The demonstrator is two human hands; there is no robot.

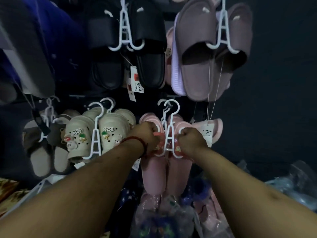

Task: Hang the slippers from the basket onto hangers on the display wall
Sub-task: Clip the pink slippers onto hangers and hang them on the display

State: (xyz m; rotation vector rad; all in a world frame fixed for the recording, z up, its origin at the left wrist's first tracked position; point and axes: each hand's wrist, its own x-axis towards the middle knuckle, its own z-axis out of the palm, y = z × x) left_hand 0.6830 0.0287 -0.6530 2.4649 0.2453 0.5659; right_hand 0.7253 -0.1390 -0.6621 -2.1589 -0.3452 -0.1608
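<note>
hanging step: left hand [147, 134] and right hand [192, 140] each keep a grip clamped on the pink slippers [154, 176], which sit on the white hanger [169, 134] low on the display wall [277, 79]. next, likely: seat its hook [171, 105], then release.

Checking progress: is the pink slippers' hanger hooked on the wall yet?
Hooked on, it seems: the white hanger holding pink slippers has its hook over a dark peg.

One wide-angle camera on the person's head looks forward and slightly down, close to the dark display wall [277, 69]. At mid-frame hang pink rubber slippers [154, 172] on a white plastic hanger [169, 138].
</note>
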